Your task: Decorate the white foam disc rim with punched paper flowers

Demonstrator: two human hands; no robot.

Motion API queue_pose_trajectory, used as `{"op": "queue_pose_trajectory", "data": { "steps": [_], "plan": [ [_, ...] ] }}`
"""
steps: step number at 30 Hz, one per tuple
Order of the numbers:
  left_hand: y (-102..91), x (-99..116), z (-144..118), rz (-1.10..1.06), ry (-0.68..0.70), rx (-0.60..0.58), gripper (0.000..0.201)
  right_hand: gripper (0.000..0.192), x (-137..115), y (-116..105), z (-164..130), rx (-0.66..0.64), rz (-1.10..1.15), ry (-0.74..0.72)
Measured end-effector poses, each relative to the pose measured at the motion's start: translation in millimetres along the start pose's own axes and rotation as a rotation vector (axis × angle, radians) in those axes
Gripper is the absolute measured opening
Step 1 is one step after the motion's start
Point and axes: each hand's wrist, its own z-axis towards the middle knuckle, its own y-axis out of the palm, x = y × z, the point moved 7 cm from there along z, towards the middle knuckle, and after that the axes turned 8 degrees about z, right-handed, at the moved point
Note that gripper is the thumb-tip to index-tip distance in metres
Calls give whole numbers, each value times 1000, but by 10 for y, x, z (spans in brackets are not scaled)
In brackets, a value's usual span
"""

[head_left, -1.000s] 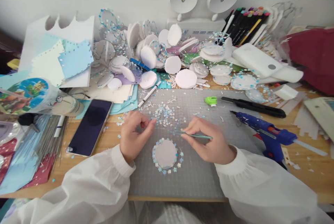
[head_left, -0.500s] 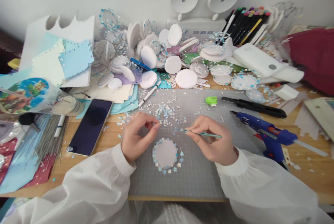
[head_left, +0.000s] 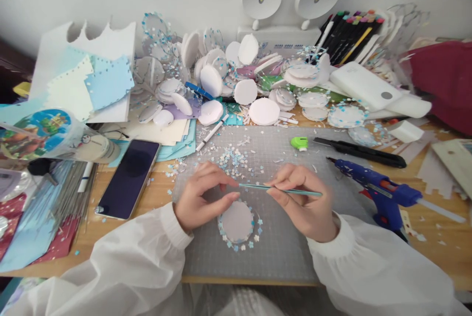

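Note:
A white foam disc point(head_left: 238, 221) ringed with tiny blue and white paper flowers lies on the grey cutting mat point(head_left: 273, 247). My right hand point(head_left: 300, 200) grips a thin teal tool point(head_left: 291, 190) that points left, level above the disc. My left hand point(head_left: 201, 193) pinches its fingertips together at the tool's tip, just above the disc's upper left edge. Whether something tiny sits between those fingertips cannot be made out. A scatter of loose paper flowers point(head_left: 234, 158) lies on the mat beyond both hands.
A dark phone point(head_left: 128, 178) lies left of the mat. On the right lie a blue glue gun point(head_left: 379, 190), a black knife point(head_left: 363, 147) and a green sharpener-like piece point(head_left: 299, 142). Piles of white discs point(head_left: 236, 75), coloured paper point(head_left: 88, 87) and markers point(head_left: 350, 31) crowd the back.
My left hand slid right and toward the disc. My right hand lifted the tool and moved its tip left until it met my left fingertips.

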Motion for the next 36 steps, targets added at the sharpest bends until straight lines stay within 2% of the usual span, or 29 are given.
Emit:
{"op": "queue_pose_trajectory", "data": {
  "steps": [8, 13, 25, 32, 36],
  "plan": [
    [20, 9, -13, -37, 26, 4, 4, 18, -15, 85, -5, -39, 26, 36],
    [-3, 28, -23, -66, 47, 20, 9, 18, 27, 42, -14, -21, 83, 73],
    [11, 21, -23, -42, 19, -7, 8, 14, 15, 39, -4, -15, 37, 65],
    [13, 26, -19, -39, -1, -21, 9, 13, 56, -34, 11, 44, 39, 98],
    [-16, 6, -20, -83, -25, 12, 12, 14, -52, -129, 39, 132, -46, -5]
  ]
}}
